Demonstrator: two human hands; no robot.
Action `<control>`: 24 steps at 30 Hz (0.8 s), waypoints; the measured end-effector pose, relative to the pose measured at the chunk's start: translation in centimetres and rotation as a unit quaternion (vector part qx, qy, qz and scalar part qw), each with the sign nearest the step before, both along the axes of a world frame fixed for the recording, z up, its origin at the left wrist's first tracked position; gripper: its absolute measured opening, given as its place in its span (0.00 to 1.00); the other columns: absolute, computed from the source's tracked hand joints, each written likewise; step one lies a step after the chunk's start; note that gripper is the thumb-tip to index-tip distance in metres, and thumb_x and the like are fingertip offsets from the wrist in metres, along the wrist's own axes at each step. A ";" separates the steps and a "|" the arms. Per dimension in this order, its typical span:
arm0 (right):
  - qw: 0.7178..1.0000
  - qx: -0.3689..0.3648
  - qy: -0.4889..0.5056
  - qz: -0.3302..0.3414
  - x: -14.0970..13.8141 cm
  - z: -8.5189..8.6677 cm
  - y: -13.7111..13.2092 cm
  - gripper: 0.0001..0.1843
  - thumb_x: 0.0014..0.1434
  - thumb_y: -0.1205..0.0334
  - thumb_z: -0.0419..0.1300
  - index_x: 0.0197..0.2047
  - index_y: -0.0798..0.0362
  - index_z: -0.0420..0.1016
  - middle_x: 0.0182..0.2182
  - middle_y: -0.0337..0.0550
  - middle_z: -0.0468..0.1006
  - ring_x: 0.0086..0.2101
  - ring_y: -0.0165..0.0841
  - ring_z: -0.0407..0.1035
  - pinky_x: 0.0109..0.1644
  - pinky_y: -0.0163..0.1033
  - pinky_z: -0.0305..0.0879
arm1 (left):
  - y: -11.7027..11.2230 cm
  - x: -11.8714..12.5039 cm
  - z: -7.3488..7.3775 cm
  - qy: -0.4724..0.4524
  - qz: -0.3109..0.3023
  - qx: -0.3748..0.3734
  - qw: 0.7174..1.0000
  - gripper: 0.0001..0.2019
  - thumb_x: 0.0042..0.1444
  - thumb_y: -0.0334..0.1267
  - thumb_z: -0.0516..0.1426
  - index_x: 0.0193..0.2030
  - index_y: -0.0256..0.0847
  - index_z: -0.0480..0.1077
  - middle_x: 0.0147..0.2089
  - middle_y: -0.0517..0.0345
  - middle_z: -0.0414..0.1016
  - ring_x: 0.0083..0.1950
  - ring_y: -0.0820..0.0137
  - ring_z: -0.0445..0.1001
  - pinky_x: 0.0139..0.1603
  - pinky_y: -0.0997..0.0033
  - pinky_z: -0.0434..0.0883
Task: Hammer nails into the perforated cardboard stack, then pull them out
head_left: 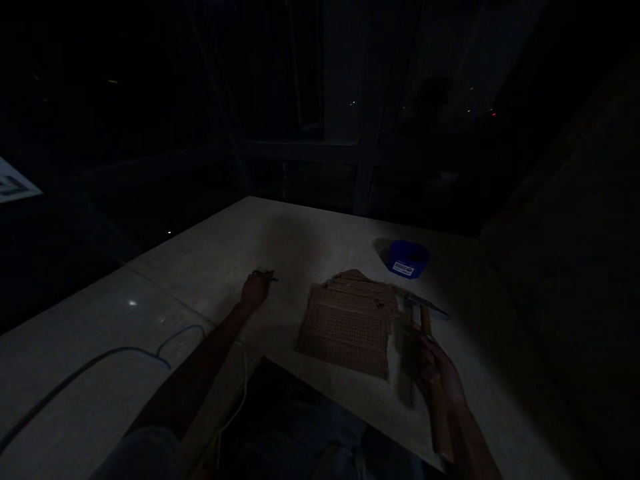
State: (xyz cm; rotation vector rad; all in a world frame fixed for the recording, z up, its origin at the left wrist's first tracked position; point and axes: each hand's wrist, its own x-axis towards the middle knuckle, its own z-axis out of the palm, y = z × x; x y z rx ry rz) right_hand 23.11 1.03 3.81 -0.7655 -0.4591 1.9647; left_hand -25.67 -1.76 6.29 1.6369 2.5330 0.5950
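Note:
The scene is very dark. My right hand grips the wooden handle of a hammer, whose metal head lies just right of a brown woven mat on the pale floor. My left hand reaches out to the left of the mat, its fingers closed around a few small dark nails that stick out from the fingertips. A small dark object rests on the mat's right part; I cannot tell what it is.
A round blue container stands beyond the mat. A dark cable and a white cord trail over the floor at the left. Dark glass panels rise behind the floor's far edge.

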 end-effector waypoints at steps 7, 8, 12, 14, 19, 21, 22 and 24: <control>1.000 -0.027 0.011 -0.008 -0.1 0.2 0.0 0.25 0.47 0.63 0.76 0.47 0.51 0.73 0.16 0.21 0.59 0.10 0.18 0.50 0.10 0.22 0.53 | 0.9 -0.7 -0.3 0.012 0.000 -0.015 1.000 0.14 0.63 0.34 0.50 0.41 0.40 0.78 0.44 0.46 0.78 0.49 0.61 0.74 0.55 0.64 0.70; 1.000 -0.029 0.008 -0.010 -0.1 0.3 0.0 0.25 0.47 0.63 0.75 0.46 0.51 0.72 0.16 0.21 0.59 0.10 0.18 0.50 0.10 0.22 0.53 | 0.9 -0.7 -0.3 0.013 -0.001 -0.017 1.000 0.14 0.63 0.33 0.50 0.39 0.39 0.78 0.44 0.46 0.78 0.48 0.61 0.74 0.54 0.64 0.70; 1.000 -0.012 0.022 0.004 -0.2 0.5 -0.1 0.22 0.49 0.63 0.74 0.45 0.51 0.72 0.17 0.22 0.60 0.11 0.18 0.51 0.11 0.22 0.54 | 0.8 -0.7 -0.3 0.012 0.005 -0.005 1.000 0.13 0.61 0.31 0.50 0.38 0.38 0.77 0.44 0.44 0.77 0.48 0.61 0.74 0.53 0.64 0.70; 0.999 -0.003 0.033 0.012 -0.2 0.4 -0.1 0.21 0.50 0.63 0.74 0.45 0.51 0.72 0.17 0.23 0.60 0.12 0.18 0.52 0.12 0.22 0.54 | 0.6 -0.7 -0.2 0.007 0.012 0.011 1.000 0.12 0.61 0.30 0.50 0.38 0.38 0.76 0.45 0.44 0.78 0.49 0.61 0.75 0.53 0.65 0.70; 1.000 -0.004 0.006 0.008 -0.1 0.6 -0.1 0.21 0.50 0.62 0.74 0.45 0.51 0.72 0.16 0.22 0.58 0.11 0.18 0.50 0.11 0.22 0.53 | 0.4 0.0 0.7 -0.016 0.043 0.074 0.996 0.13 0.60 0.30 0.49 0.44 0.36 0.74 0.46 0.43 0.78 0.49 0.60 0.76 0.53 0.61 0.72; 1.000 -0.008 0.004 0.003 -0.2 0.8 -0.1 0.21 0.49 0.62 0.74 0.44 0.51 0.72 0.16 0.21 0.58 0.11 0.18 0.50 0.11 0.22 0.53 | 0.7 0.7 1.3 -0.032 0.044 0.106 0.993 0.15 0.60 0.31 0.49 0.49 0.36 0.73 0.50 0.42 0.77 0.52 0.59 0.76 0.56 0.58 0.71; 1.000 -0.010 0.007 0.001 -0.2 0.8 -0.1 0.22 0.49 0.62 0.74 0.45 0.51 0.72 0.16 0.21 0.59 0.11 0.18 0.50 0.11 0.22 0.53 | 0.9 1.2 1.5 -0.043 0.039 0.120 0.991 0.15 0.60 0.32 0.49 0.50 0.37 0.73 0.51 0.43 0.77 0.54 0.59 0.75 0.58 0.57 0.71; 1.000 -0.012 0.015 -0.001 -0.3 0.9 -0.1 0.22 0.49 0.63 0.74 0.46 0.51 0.72 0.16 0.21 0.59 0.11 0.18 0.50 0.10 0.22 0.52 | 1.7 2.7 1.9 -0.067 0.019 0.138 0.988 0.15 0.60 0.32 0.49 0.49 0.38 0.74 0.51 0.44 0.78 0.55 0.59 0.75 0.59 0.57 0.71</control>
